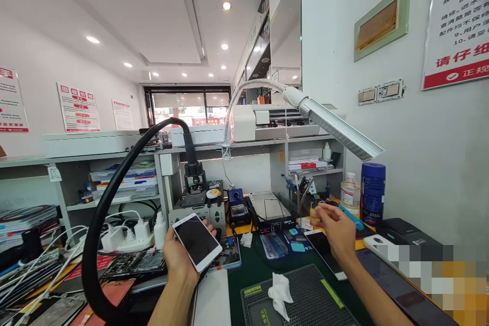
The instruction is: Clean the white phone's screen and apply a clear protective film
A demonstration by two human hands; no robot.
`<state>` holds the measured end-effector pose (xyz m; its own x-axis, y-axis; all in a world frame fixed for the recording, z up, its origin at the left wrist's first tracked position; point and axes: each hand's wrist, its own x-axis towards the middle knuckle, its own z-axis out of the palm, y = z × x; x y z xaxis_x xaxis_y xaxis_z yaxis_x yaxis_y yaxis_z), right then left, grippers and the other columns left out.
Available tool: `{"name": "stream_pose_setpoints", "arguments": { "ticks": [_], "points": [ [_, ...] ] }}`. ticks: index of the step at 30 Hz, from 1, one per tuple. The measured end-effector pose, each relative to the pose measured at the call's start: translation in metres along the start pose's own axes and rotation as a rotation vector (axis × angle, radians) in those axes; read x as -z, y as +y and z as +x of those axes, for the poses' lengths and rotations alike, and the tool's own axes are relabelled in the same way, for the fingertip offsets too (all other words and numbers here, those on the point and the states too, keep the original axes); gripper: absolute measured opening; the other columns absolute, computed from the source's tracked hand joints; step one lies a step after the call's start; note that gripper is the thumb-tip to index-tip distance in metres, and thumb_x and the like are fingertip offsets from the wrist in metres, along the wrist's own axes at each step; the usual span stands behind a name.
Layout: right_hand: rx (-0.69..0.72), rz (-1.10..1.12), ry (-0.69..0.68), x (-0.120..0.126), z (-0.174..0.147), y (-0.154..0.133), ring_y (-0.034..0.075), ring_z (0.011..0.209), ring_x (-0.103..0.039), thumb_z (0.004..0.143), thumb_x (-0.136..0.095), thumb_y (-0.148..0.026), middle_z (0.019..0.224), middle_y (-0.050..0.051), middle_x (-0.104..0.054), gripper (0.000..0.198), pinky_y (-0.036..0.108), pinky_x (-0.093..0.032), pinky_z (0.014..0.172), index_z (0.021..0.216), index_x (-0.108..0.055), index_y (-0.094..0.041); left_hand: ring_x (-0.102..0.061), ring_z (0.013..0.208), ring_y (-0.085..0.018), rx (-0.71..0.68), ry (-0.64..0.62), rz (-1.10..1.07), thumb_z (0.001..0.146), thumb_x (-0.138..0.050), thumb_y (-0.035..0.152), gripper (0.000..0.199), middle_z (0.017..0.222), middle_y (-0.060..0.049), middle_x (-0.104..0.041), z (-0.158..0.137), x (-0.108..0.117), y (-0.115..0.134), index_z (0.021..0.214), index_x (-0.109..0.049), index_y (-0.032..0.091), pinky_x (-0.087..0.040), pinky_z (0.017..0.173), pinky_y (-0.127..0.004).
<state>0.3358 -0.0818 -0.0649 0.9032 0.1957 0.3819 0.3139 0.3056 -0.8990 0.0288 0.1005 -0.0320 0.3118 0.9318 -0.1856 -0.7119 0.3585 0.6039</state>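
My left hand [179,257] is wrapped round a white-framed smartphone [196,242], tilted with its dark screen facing up. Fingers of my right hand [334,224] are pinched together near the tool holder at the back of the bench. A small yellowish piece [313,214] shows at those fingertips; its kind is too small to make out. Below my right wrist lies another white-edged phone [324,252], screen up. On the green mat in front, a crumpled white tissue [280,295] rests on a black work pad [305,290].
Upright tools [301,186] stand at the back, beside a clear bottle [349,191] and a blue canister [373,193]. A thick black hose [99,224] arches on the left near a power strip [130,242]. A lamp [336,125] hangs overhead.
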Motion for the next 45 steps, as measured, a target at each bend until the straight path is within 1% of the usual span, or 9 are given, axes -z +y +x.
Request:
{"name": "stream_pose_setpoints", "arguments": {
  "ticks": [4,9,14,18,21,25,31,37,45],
  "points": [
    [0.131,-0.212,-0.009,-0.004,-0.002,-0.001,0.026,0.073,-0.069,0.076,-0.067,-0.046,0.079,0.006,-0.071,0.031,0.036,-0.057,0.062,0.091,-0.064,-0.019,-0.071,0.077,-0.03,0.01,0.008,0.0,0.095,-0.027,0.052,0.061,0.091,-0.017,-0.071,-0.001,0.0,-0.001,0.117,-0.061,0.007,-0.057,0.078,-0.052],
    [0.29,-0.494,-0.037,-0.014,0.002,-0.005,0.025,0.075,-0.065,0.079,-0.06,-0.039,0.08,0.006,-0.072,0.02,0.035,-0.047,0.069,0.085,-0.068,-0.021,-0.071,0.078,-0.029,0.012,0.008,0.001,0.096,-0.027,0.052,0.061,0.092,-0.017,-0.071,-0.001,-0.002,0.0,0.119,-0.06,0.006,-0.057,0.079,-0.052],
    [0.327,-0.665,-0.069,-0.022,0.005,-0.001,0.025,0.077,-0.065,0.082,-0.058,-0.032,0.082,0.005,-0.073,0.016,0.032,-0.04,0.063,0.086,-0.07,-0.023,-0.072,0.076,-0.03,0.0,0.0,0.023,0.096,-0.028,0.05,0.06,0.09,-0.017,-0.072,-0.001,-0.001,-0.001,0.121,-0.059,0.006,-0.056,0.08,-0.054],
    [0.316,-0.704,-0.087,-0.024,0.01,0.007,0.021,0.075,-0.063,0.086,-0.061,-0.03,0.083,0.004,-0.071,0.014,0.032,-0.043,0.066,0.091,-0.069,-0.019,-0.073,0.077,-0.031,0.009,-0.011,0.021,0.096,-0.029,0.05,0.06,0.089,-0.017,-0.072,-0.001,0.0,-0.002,0.124,-0.058,0.005,-0.056,0.08,-0.055],
    [0.307,-0.666,-0.092,-0.024,0.016,0.01,0.018,0.075,-0.062,0.088,-0.063,-0.034,0.083,0.002,-0.069,0.018,0.034,-0.047,0.072,0.093,-0.068,-0.017,-0.073,0.078,-0.031,0.015,-0.005,0.022,0.097,-0.029,0.05,0.06,0.089,-0.017,-0.072,0.0,0.0,-0.003,0.125,-0.057,0.006,-0.057,0.082,-0.053],
    [0.327,-0.519,-0.094,-0.018,0.024,0.006,0.022,0.078,-0.063,0.086,-0.062,-0.043,0.084,0.006,-0.07,0.027,0.036,-0.049,0.074,0.092,-0.073,-0.019,-0.073,0.073,-0.03,0.026,-0.006,0.007,0.096,-0.03,0.05,0.059,0.087,-0.017,-0.072,0.0,0.0,-0.003,0.124,-0.058,0.005,-0.057,0.079,-0.053],
    [0.245,-0.238,-0.222,-0.005,0.022,-0.002,0.025,0.069,-0.071,0.081,-0.066,-0.055,0.08,0.008,-0.075,0.044,0.034,-0.057,0.058,0.099,-0.075,-0.017,-0.072,0.069,-0.028,0.037,0.011,-0.006,0.096,-0.031,0.047,0.057,0.085,-0.017,-0.072,-0.006,-0.004,-0.002,0.122,-0.058,0.003,-0.058,0.077,-0.051],
    [0.223,-0.055,-0.268,0.0,0.019,-0.002,0.028,0.086,-0.074,0.077,-0.074,-0.051,0.093,0.01,-0.077,0.041,0.038,-0.063,0.077,0.1,-0.075,-0.017,-0.071,0.069,-0.029,0.032,0.014,0.033,0.094,-0.032,0.047,0.055,0.085,-0.016,-0.073,-0.004,-0.003,-0.004,0.116,-0.061,0.006,-0.058,0.075,-0.05],
    [0.192,-0.002,-0.264,0.001,0.021,-0.001,0.03,0.09,-0.074,0.075,-0.077,-0.05,0.093,0.011,-0.078,0.042,0.041,-0.063,0.08,0.099,-0.074,-0.016,-0.072,0.071,-0.03,0.03,0.009,0.045,0.093,-0.035,0.048,0.055,0.087,-0.017,-0.072,-0.001,-0.002,-0.006,0.118,-0.06,0.006,-0.058,0.074,-0.052]
  ]
}}
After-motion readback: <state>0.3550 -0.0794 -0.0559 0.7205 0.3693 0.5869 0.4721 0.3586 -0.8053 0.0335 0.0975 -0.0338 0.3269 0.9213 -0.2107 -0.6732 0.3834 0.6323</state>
